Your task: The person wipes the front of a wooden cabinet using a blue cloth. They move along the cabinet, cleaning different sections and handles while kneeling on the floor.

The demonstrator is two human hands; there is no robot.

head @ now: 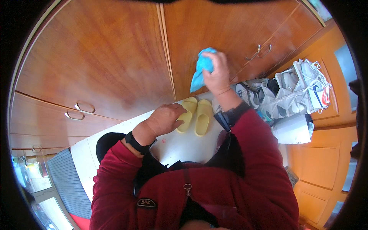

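Observation:
My right hand [218, 72] grips a bunched light-blue cloth [197, 79] against or just before a brown wooden cabinet door [192, 34]. Whether the cloth touches the wood is hard to tell from above. My left hand [161, 119] hangs in front of me with nothing in it, its fingers bent and the thumb apart. Below it on the floor stands a pair of yellow slides [202, 118]; the hand covers part of the left one.
Metal handles [84, 107] jut from the cabinet on both sides. To the right, a clear plastic shoe organiser [287, 95] full of shoes stands by an orange wooden door [316, 161]. Black-and-white sneakers [244, 93] sit beside it. A grey ribbed mat [67, 178] lies at left.

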